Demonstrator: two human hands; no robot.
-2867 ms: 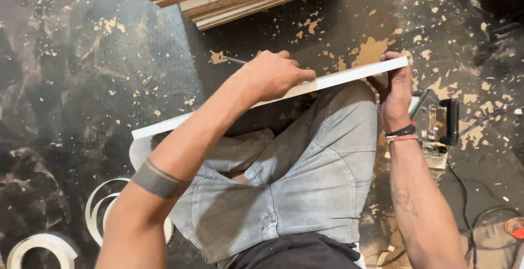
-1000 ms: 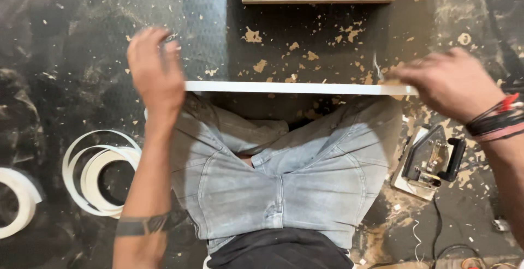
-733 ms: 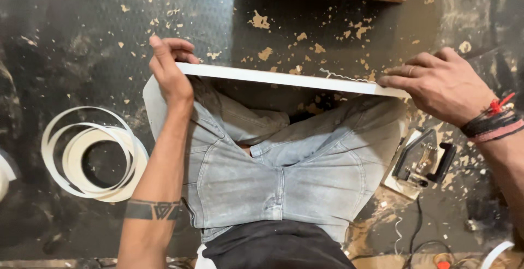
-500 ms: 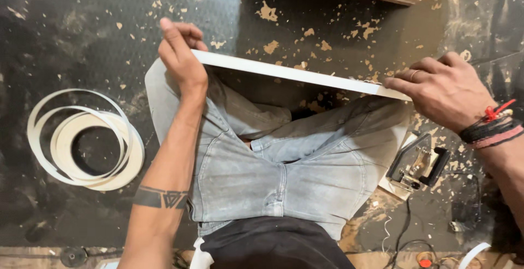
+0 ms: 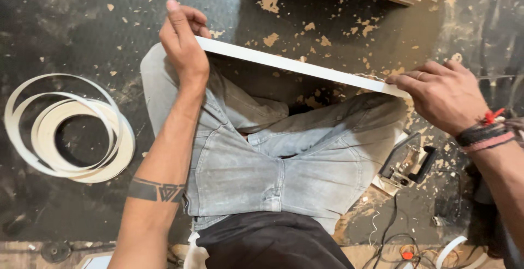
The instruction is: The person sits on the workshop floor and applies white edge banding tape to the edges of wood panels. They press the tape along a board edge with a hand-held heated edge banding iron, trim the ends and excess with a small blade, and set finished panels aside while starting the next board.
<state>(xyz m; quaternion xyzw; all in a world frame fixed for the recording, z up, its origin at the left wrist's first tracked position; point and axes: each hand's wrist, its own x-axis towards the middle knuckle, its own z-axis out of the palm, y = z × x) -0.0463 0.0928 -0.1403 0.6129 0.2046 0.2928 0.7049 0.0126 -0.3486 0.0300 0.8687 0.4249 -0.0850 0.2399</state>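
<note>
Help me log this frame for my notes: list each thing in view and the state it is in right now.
left hand: gripping the board's left end
right hand: pinching the board's right end
white board: held edge-up across the knees
edge-band coil: loosely unwound, flat on the floor
power tool: lying on the floor, untouched
wood chips: scattered over the dark floor

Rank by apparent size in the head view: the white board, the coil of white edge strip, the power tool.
1. white board, longest.
2. coil of white edge strip.
3. power tool, smallest; it is partly hidden.
</note>
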